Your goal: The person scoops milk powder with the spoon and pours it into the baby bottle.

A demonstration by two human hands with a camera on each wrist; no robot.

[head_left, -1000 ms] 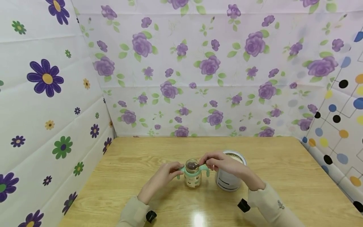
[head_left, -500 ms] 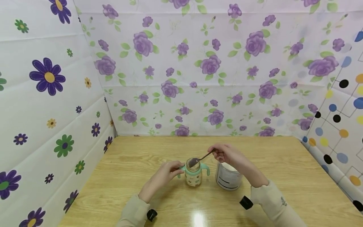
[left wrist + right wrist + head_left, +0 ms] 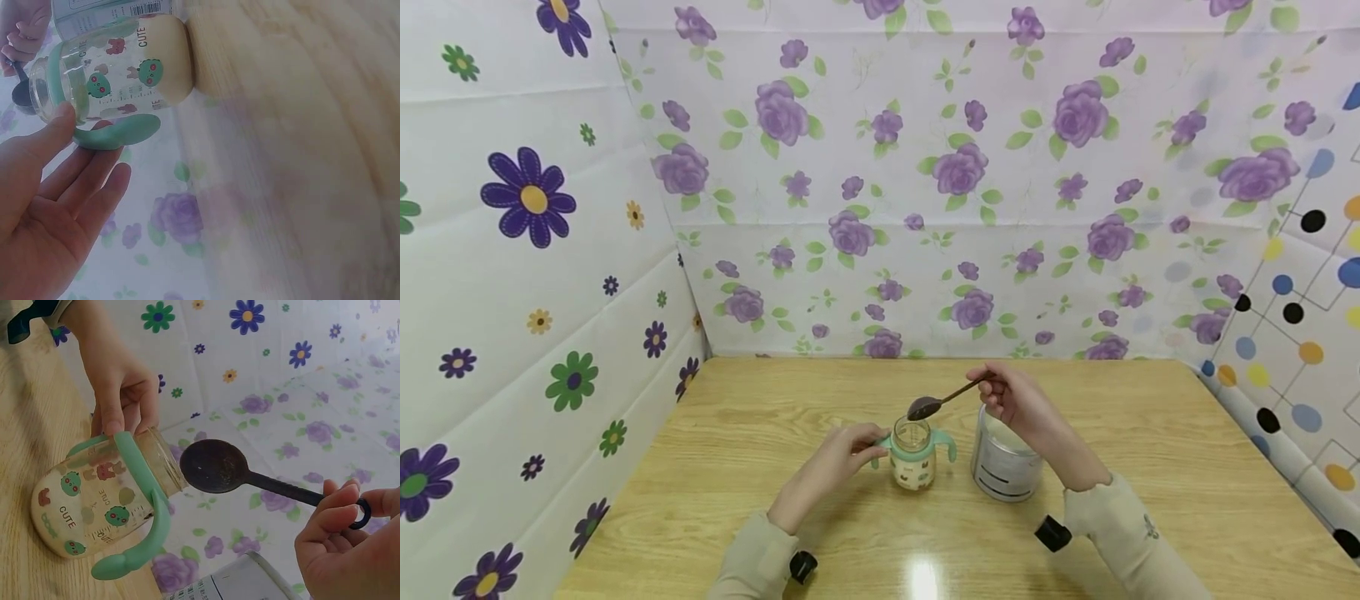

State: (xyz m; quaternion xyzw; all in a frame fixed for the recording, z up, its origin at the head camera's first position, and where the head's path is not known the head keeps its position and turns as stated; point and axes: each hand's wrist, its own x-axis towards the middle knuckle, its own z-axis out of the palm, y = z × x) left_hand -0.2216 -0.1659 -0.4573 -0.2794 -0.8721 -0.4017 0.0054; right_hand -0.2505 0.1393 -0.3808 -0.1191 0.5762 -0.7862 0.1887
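Note:
My left hand (image 3: 848,450) pinches the mint-green side handle (image 3: 122,132) of a clear baby bottle (image 3: 913,473) printed with small cartoon figures. The bottle stands upright and uncapped on the table, with pale powder in its bottom. In my right hand (image 3: 1011,404) is a dark brown spoon (image 3: 214,465), gripped near the ring at its handle's end. The spoon's bowl hangs tilted just above the bottle's mouth; only light specks show on it. Right of the bottle, partly behind my right hand, an open can (image 3: 1006,473) holds pale powder.
The wooden table (image 3: 790,400) has cloth sheets with flowers and dots hung around its back and sides. The can stands close to the bottle's right handle (image 3: 943,442).
My right hand has lifted the spoon up and to the right, from inside the bottle's mouth to above it. My left hand has stayed on the bottle's handle.

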